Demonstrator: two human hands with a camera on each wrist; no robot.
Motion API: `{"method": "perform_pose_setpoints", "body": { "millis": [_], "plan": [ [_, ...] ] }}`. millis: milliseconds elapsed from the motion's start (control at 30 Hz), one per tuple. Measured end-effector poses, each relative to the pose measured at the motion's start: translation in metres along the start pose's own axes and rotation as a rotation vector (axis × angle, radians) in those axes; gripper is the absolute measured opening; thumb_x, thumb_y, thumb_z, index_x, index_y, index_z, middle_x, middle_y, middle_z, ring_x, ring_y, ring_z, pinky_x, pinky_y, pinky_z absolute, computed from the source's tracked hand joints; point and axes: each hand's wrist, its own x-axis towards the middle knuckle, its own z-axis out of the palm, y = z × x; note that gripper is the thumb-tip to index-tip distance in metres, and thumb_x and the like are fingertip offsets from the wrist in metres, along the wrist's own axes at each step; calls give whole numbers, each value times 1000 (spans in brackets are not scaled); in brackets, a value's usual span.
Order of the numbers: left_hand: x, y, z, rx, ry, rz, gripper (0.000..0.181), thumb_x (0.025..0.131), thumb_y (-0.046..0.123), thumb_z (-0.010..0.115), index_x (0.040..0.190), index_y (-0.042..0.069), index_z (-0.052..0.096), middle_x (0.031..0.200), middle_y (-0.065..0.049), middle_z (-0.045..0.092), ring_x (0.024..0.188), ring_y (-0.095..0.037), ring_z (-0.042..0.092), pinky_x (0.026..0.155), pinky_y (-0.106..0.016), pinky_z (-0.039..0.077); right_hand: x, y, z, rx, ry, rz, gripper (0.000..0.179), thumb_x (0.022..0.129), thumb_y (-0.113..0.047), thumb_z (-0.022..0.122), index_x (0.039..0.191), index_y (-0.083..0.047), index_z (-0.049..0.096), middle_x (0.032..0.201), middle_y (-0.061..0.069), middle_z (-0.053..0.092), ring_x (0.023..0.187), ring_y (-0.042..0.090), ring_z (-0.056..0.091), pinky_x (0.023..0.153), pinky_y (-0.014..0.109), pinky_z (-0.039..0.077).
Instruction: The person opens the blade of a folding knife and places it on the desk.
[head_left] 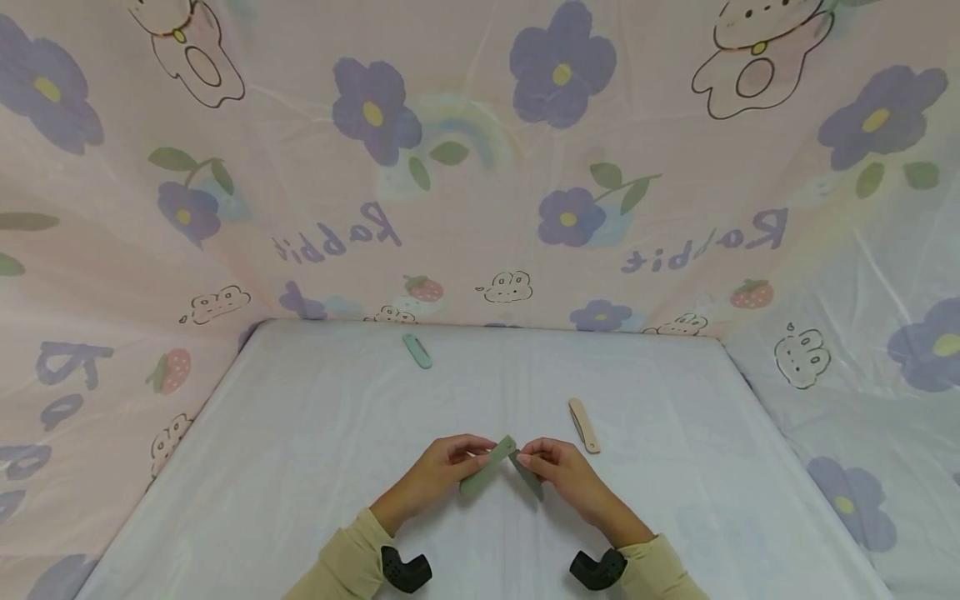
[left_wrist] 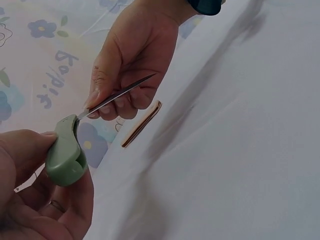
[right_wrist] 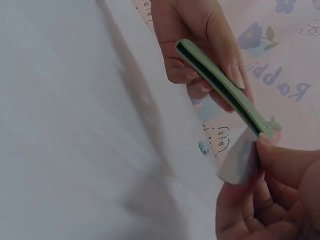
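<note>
A green folding knife, part-way unfolded, is held between both hands above the white table. My left hand (head_left: 444,467) grips its green handle (head_left: 483,471) between thumb and fingers. My right hand (head_left: 567,468) pinches the metal blade (right_wrist: 239,159) by its flat sides, near the pivot. Handle and blade form an angle, with the pivot at the far end in the head view. An open slot runs along the handle (right_wrist: 220,80) in the right wrist view. Beyond the right hand lies a beige folding knife (head_left: 584,426), folded.
A mint-green folded knife (head_left: 417,351) lies near the table's back edge, left of the middle. The white-covered table (head_left: 300,467) is bounded at the back and sides by patterned cloth walls (head_left: 465,217) with flowers and rabbits.
</note>
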Motion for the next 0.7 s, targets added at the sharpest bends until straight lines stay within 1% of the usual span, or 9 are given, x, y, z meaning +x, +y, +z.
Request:
{"method": "perform_pose_setpoints", "body": {
  "millis": [100, 233, 267, 333, 467, 500, 567, 700],
  "plan": [
    [2, -11, -1, 19, -12, -6, 25, 93, 20, 59, 116, 13, 64, 105, -1, 65, 80, -11, 56, 67, -20, 45, -1, 0, -2, -26, -12, -14, 27, 90, -22, 62, 101, 2, 61, 89, 6, 61, 81, 15, 54, 70, 25, 47],
    [2, -13, -2, 32, -35, -3, 24, 93, 25, 59, 115, 18, 65, 105, 3, 65, 81, -12, 56, 68, -22, 45, -2, 1, -5, -47, -30, -32, 25, 91, -22, 62, 101, 1, 62, 89, 6, 61, 80, 15, 52, 69, 24, 46],
    [2, -13, -3, 35, -43, -5, 23, 93, 26, 59, 114, 20, 65, 105, 4, 65, 82, -12, 56, 68, -22, 45, -3, -2, -5, -50, -35, -33, 24, 91, -20, 61, 101, 1, 62, 89, 7, 61, 81, 15, 52, 69, 24, 46],
    [-1, -6, -3, 34, -58, -1, 23, 93, 22, 58, 115, 17, 65, 107, 2, 65, 83, -13, 56, 68, -22, 45, -7, -10, -5, -67, -45, -42, 21, 92, -17, 59, 101, 1, 62, 90, 8, 61, 81, 15, 52, 69, 24, 45],
    [-2, -5, -4, 40, -87, 3, 24, 94, 17, 56, 116, 14, 64, 109, 0, 64, 83, -13, 54, 69, -21, 45, -8, -10, -7, -104, -65, -64, 19, 94, -17, 57, 101, 0, 62, 92, 8, 61, 81, 15, 51, 69, 23, 45],
    [-2, -5, -4, 46, -93, 0, 24, 94, 16, 56, 117, 14, 64, 109, 0, 64, 83, -13, 54, 69, -22, 45, -7, -6, -8, -114, -70, -72, 20, 94, -19, 57, 100, -1, 62, 92, 7, 61, 81, 14, 51, 68, 23, 45],
    [0, -13, -5, 62, -103, -6, 23, 94, 19, 56, 116, 18, 64, 108, 3, 64, 83, -13, 54, 69, -22, 45, -4, 1, -9, -134, -76, -80, 21, 94, -22, 57, 100, -2, 63, 92, 5, 61, 80, 13, 50, 67, 22, 44],
    [0, -15, -6, 82, -133, -14, 22, 94, 22, 58, 113, 20, 66, 105, 5, 64, 86, -13, 56, 71, -23, 46, -5, 4, -10, -199, -102, -95, 20, 94, -22, 56, 99, -4, 63, 89, 4, 60, 76, 11, 48, 62, 21, 42]
  ]
}}
